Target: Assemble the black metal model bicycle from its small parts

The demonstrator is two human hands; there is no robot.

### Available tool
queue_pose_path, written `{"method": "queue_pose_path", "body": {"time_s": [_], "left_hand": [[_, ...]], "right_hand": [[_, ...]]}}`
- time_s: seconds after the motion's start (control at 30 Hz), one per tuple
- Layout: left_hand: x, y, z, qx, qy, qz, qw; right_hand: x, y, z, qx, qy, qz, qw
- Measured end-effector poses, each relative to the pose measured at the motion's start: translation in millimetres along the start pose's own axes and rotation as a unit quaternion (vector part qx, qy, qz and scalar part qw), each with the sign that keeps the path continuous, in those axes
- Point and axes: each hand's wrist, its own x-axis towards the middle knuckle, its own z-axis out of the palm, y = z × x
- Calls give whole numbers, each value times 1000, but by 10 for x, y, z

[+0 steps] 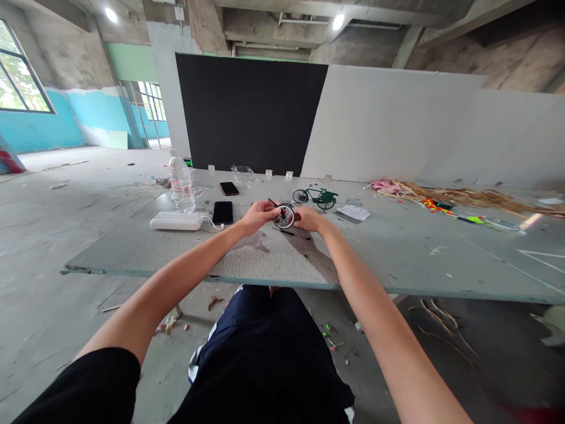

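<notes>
Left hand [258, 217] pinching a miniature spoked wheel [283, 217] at one side, thumb and fingers closing; right hand [308, 218] curling at the opposite side, exact grip unclear. Wheel sitting upright between them above the grey table [247, 259], probably so both sides are staying reachable. Green model bicycle [315, 196] standing just beyond, perhaps serving as reference; small dark parts [286, 232] lying near, likely for easy reach.

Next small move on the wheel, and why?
I'd probably keep the small spoked wheel steady in the left hand and free the right hand for the thin dark strip. Both hands are at the wheel now, and the strip lies loose on the table just below it, seemingly within easy reach.
</notes>
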Motion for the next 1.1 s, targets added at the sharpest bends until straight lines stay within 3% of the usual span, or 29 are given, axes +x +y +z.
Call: {"method": "queue_pose_path", "body": {"time_s": [0.17,0.27,0.57,0.8,1.1], "left_hand": [[107,-25,-130,61,205,40,976],[112,-3,-169,87,258,44,961],[94,-6,-132,126,246,26,961],[79,-7,-135,145,235,10,961],[34,15,-96,160,211,-1,964]], "right_hand": [[-23,-40,-23,39,-12,28,999],[-22,-16,-7,52,7,38,998],[-5,51,-24,31,49,51,997],[-102,286,-173,-13,75,110,991],[-193,360,-259,-32,-18,183,982]]}}
